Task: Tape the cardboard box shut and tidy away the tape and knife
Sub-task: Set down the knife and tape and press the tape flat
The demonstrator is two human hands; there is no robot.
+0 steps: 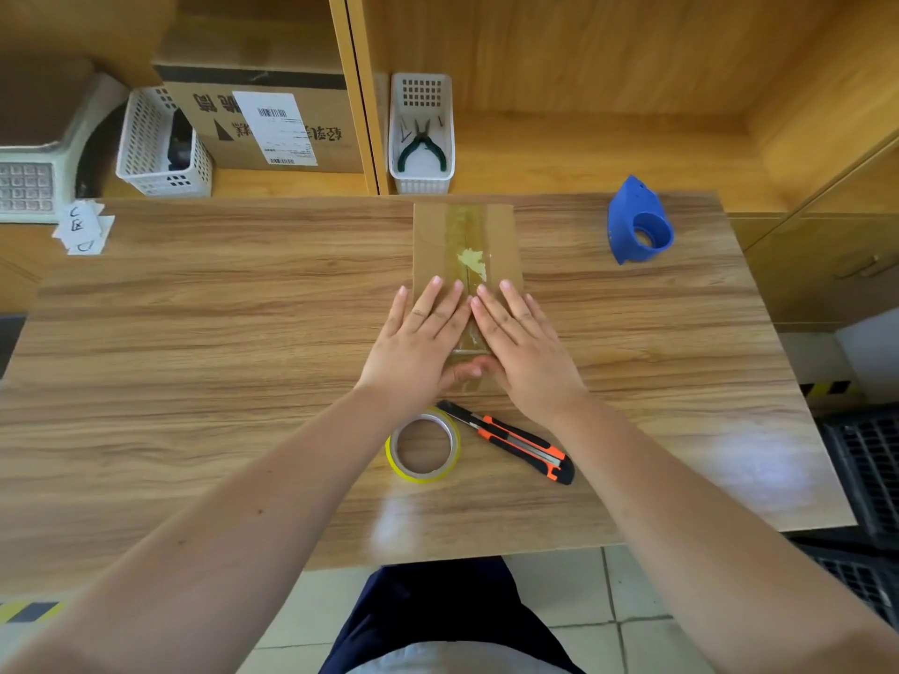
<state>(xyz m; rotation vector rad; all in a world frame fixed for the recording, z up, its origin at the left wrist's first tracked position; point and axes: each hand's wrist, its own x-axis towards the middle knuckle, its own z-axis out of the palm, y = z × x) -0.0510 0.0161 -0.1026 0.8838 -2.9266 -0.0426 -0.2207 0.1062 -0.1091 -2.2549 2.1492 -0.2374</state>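
Observation:
A narrow cardboard box (pixel 501 235) lies lengthwise on the wooden table (pixel 219 333), with a strip of clear tape along its top seam. My left hand (pixel 418 340) and my right hand (pixel 520 342) lie flat on the near end of the box, fingers spread, thumbs meeting on the front face. A roll of tape (pixel 423 445) with a yellow rim lies flat just in front of my wrists. To its right lies an orange and black utility knife (pixel 511 440), pointing toward the box.
A blue tape dispenser (pixel 639 223) stands at the table's far right. On the shelf behind, a white basket (pixel 422 180) holds pliers; another white basket (pixel 155 148), a large printed carton (pixel 272 124) and a scale (pixel 29 182) sit at left. Paper slips (pixel 82 228) lie at the far-left corner.

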